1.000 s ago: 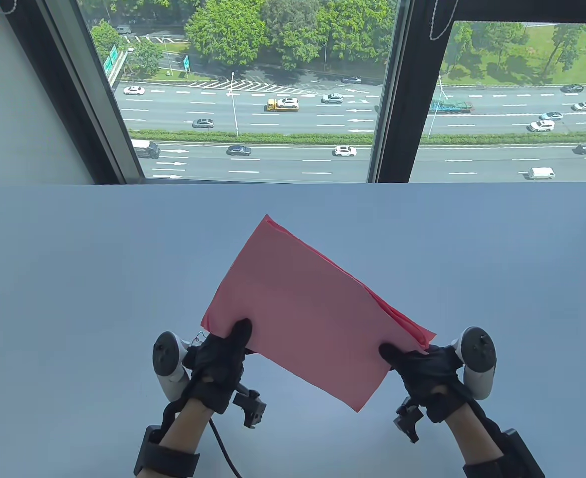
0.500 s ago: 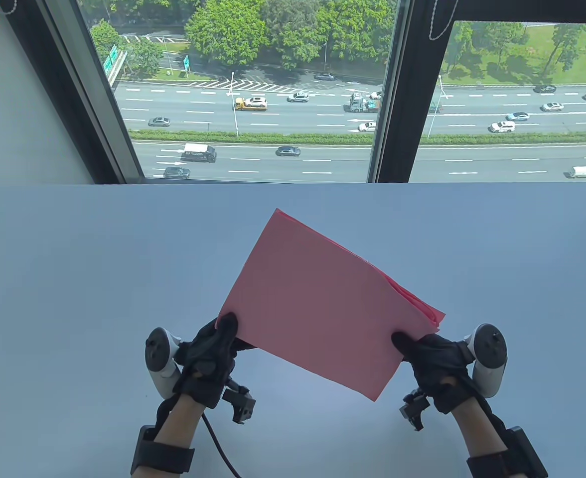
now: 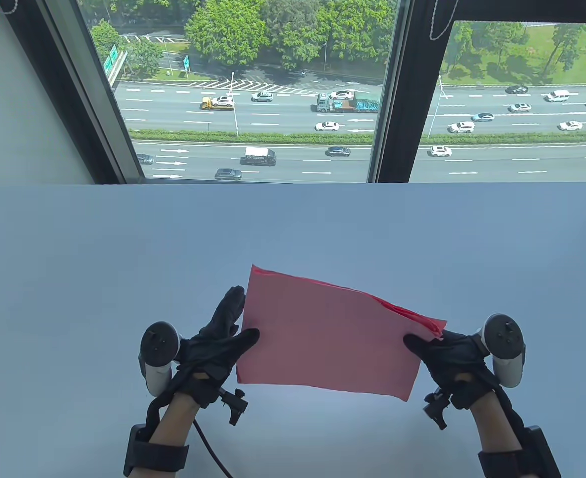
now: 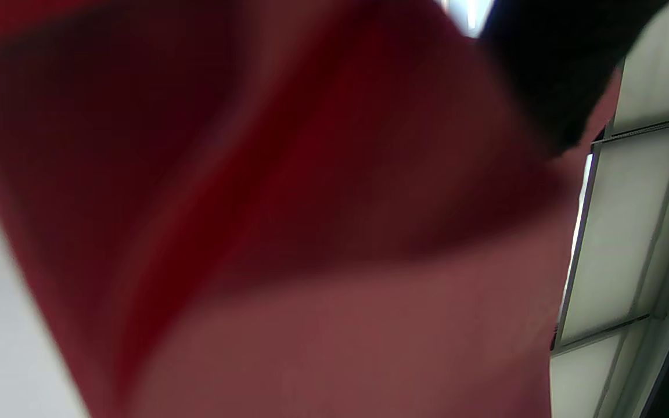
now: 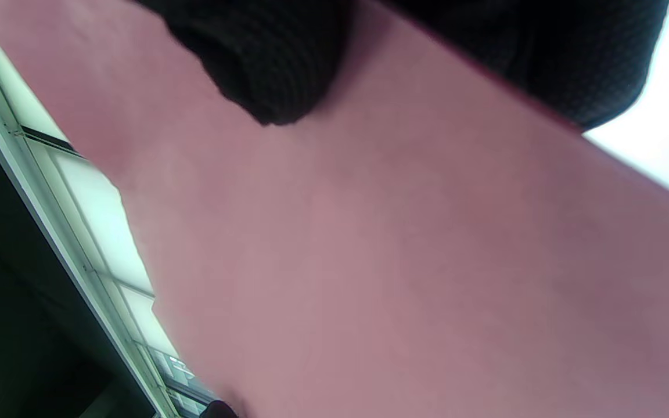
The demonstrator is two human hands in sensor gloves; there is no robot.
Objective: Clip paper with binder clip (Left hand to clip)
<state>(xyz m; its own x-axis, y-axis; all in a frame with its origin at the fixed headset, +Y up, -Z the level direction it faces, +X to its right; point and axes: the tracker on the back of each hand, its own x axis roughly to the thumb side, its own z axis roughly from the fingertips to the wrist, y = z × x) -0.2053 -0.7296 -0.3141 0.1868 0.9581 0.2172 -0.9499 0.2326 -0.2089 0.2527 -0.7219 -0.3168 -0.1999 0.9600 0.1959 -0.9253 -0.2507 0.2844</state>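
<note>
The pale blue-grey table (image 3: 73, 279) fills the lower part of the table view, its far edge butting against a window (image 3: 253, 99) at 12 o'clock that looks down on a busy road. Held above the near middle of the table is a stack of pink paper (image 3: 328, 338), several sheets thick, with its long axis running roughly from 9 o'clock to 3 o'clock and dipping slightly toward the 3 o'clock end; the sheets fan apart a little at the far right corner, around 2 o'clock of the stack. The right hand (image 3: 452, 358) grips the stack's right short edge at 3 o'clock, thumb lying on the top face and the other fingers hidden beneath; the right wrist view shows dark gloved fingertips (image 5: 270, 69) pressed against the pink sheet. The left hand (image 3: 218, 343) sits at the left short edge at 9 o'clock, its thumb reaching across the near left corner onto the top sheet while its fingers (image 3: 230, 306) stretch out straight along that edge, toward 12 o'clock; whether it actually clamps the sheets cannot be told. In the left wrist view the paper (image 4: 311, 261) is a blurred red mass covering almost everything.
</note>
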